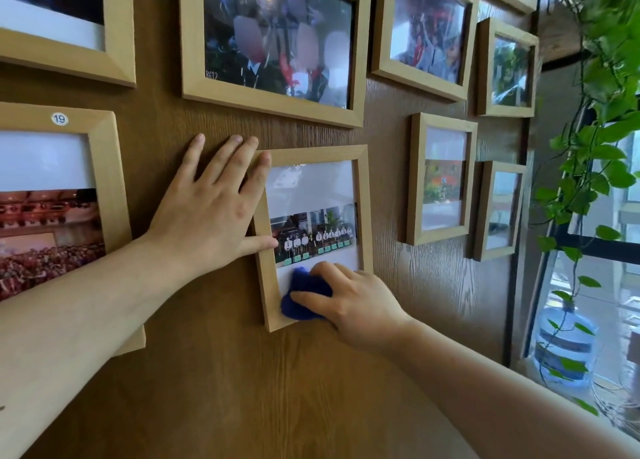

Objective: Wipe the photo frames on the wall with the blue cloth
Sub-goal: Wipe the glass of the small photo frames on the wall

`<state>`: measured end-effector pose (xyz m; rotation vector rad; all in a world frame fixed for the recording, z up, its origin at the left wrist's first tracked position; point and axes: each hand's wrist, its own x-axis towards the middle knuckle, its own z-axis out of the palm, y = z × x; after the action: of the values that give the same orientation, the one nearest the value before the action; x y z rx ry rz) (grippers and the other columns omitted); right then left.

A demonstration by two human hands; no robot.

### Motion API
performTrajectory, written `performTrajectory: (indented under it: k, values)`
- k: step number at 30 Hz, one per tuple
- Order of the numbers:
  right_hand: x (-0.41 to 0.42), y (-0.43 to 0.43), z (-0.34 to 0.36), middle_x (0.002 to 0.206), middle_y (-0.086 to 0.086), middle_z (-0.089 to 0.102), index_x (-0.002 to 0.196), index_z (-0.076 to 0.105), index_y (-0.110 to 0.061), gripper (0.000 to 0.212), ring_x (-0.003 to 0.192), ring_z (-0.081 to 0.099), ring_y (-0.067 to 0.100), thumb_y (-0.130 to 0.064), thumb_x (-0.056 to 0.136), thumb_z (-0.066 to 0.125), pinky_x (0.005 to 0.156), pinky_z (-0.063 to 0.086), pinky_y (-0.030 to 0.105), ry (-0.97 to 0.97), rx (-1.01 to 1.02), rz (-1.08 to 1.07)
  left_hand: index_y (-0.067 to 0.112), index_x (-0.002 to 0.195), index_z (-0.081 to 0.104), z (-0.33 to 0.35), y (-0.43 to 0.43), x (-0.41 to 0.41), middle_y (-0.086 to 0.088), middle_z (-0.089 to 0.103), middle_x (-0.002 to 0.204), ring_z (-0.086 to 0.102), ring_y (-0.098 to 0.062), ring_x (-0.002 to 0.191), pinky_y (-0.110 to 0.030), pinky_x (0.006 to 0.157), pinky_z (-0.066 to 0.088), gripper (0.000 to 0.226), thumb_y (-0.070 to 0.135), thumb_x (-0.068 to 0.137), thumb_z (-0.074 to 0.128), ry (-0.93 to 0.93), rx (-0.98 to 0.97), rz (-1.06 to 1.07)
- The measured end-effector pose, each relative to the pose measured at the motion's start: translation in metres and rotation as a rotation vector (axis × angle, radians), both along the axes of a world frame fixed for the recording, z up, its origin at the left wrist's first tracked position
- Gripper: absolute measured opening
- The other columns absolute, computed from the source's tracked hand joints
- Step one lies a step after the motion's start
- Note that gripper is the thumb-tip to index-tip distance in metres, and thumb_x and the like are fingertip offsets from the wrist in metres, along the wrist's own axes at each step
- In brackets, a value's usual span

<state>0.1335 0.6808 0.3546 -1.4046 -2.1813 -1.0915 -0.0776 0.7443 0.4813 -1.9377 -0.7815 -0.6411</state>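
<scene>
Head view only, looking at a brown wood-grain wall (214, 372) w/ many light-wood photo frames. Center-low is a small portrait frame (363, 216) holding a group photo of ppl lined up in white tops, white mat above and below the pic. Left hand (211, 209) lies flat and spread, nothing gripped: palm on the wall just left of that frame, index finger over the frame's top-left corner, thumb tip across the left rail touching the glass edge beside the photo. Right hand (349, 303) presses the blue cloth (304, 297) against the lower-left part of the glass, on the white mat strip under the photo; fingers curled over the bunched cloth, thumb along its lower side, so it's grasping the cloth. Cloth reaches down to the bottom rail and sits near the left rail. Above is a larger landscape frame (273, 107), faces in it blurred. To the left, a frame w/ round "19" sticker (59, 119) on its top rail, partly hidden behind the left forearm. More frames upper left and right side, approx four on the right, glass reflecting. Far right: trailing green vine plant (595, 168), window, and a water jug (564, 351) low by the window.
</scene>
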Motion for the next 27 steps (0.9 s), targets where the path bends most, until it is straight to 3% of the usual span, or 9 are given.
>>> performTrajectory:
  k: [7,16,21,27]
  values:
    - [0.045,-0.021,0.006,0.108,0.010,0.057,0.117,0.059,-0.026,0.043,0.087,0.059,0.028,-0.022,0.076,0.072,0.052,0.051,0.036,0.013,0.053,-0.212,0.008,0.147,0.014,0.000,-0.001,0.002,-0.020,0.016,0.157,0.011,-0.032,0.145,-0.059,0.116,0.010,0.110,0.077,0.068,0.046,-0.005,-0.023,0.021]
    - [0.103,-0.050,0.018,0.113,0.012,0.057,0.124,0.054,-0.022,0.054,0.089,0.059,0.028,-0.022,0.074,0.074,0.056,0.056,0.042,0.097,0.213,-0.207,0.010,0.146,0.020,0.000,-0.012,0.009,-0.021,0.018,0.156,0.009,-0.033,0.146,-0.062,0.115,0.008,0.101,0.078,0.073,0.036,-0.035,0.040,-0.031]
    - [0.130,-0.053,0.023,0.111,0.009,0.058,0.121,0.058,-0.023,0.055,0.082,0.062,0.026,-0.023,0.070,0.079,0.055,0.050,0.034,0.151,0.235,-0.299,0.011,0.146,0.020,-0.004,-0.020,0.058,-0.020,0.018,0.156,0.008,-0.034,0.145,-0.061,0.115,0.009,0.095,0.076,0.077,0.031,0.023,0.048,-0.097]
    - [0.161,-0.047,0.049,0.115,0.010,0.054,0.123,0.052,-0.026,0.054,0.088,0.061,0.028,-0.023,0.074,0.075,0.054,0.051,0.035,0.236,0.248,-0.378,0.008,0.147,0.013,0.007,-0.021,0.129,-0.021,0.014,0.157,0.005,-0.035,0.146,-0.060,0.115,0.010,0.096,0.073,0.080,0.031,0.099,0.087,-0.198]
